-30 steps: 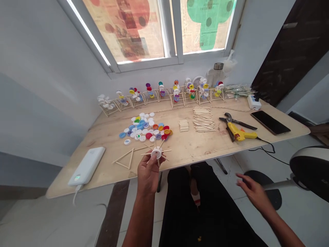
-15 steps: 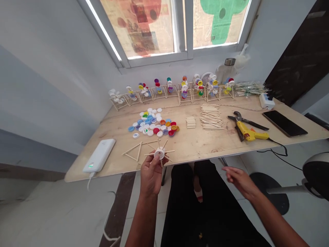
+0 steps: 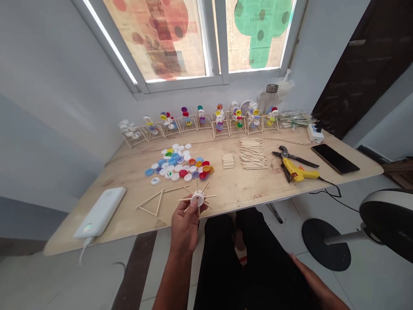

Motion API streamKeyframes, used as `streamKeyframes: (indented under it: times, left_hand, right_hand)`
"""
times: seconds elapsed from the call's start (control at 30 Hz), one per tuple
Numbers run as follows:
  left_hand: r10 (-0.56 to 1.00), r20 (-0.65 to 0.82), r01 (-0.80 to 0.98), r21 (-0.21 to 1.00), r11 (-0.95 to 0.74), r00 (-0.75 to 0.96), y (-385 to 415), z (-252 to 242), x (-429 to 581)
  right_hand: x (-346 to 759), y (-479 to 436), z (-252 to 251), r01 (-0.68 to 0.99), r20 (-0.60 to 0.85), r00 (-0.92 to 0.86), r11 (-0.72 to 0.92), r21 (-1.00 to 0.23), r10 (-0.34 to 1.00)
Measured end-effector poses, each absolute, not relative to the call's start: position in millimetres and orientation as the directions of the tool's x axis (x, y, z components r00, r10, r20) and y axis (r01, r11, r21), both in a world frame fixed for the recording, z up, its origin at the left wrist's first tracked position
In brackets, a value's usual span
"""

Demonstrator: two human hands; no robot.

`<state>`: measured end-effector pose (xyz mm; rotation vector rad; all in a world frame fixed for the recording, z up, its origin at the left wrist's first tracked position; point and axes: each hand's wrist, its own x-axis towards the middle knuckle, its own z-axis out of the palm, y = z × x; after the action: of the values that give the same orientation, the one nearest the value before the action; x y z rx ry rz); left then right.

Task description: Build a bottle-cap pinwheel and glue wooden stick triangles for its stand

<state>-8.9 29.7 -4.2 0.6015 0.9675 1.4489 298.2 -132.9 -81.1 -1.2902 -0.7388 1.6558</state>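
Observation:
My left hand pinches a spoked wheel at the table's front edge. A white bottle cap forms the wheel's hub, and several thin wooden sticks stick out around it. Left of it, a stick frame with a triangular end lies flat on the wood. My right hand is low by my right thigh, its fingers hidden against the dark trousers. Beyond the wheel spreads a pile of coloured bottle caps. Short cut sticks and a larger stack of longer sticks lie to its right.
A yellow glue gun rests against black-handled cutters, near a phone. A white power bank sits at left. Finished cap-and-stick wheels on stands line the wall. A black fan stands at right.
My right hand has dropped from beside the table edge down to my thigh. The left hand still holds the spoked wheel. The camera view has shifted, moving the table leftward in the picture.

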Motion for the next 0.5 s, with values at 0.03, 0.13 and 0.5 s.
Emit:
streamKeyframes:
  times: [0.03,0.13,0.5]
  left_hand:
    - [0.975,-0.182,-0.540,0.837,0.084,-0.131,29,-4,-9]
    - [0.972,-0.195,-0.544,0.834,0.095,-0.130,26,-6,-8]
    - [0.964,-0.105,-0.331,0.944,0.019,-0.246,34,-15,-17]
  right_hand:
    - [294,-128,-79,-0.241,-0.409,-0.063,-0.412,-0.879,0.910]
    - [289,-108,-59,-0.205,-0.362,-0.021,-0.358,-0.911,0.932]
    - [398,-2,-4,0.983,0.519,0.131,-0.044,-0.177,0.845]
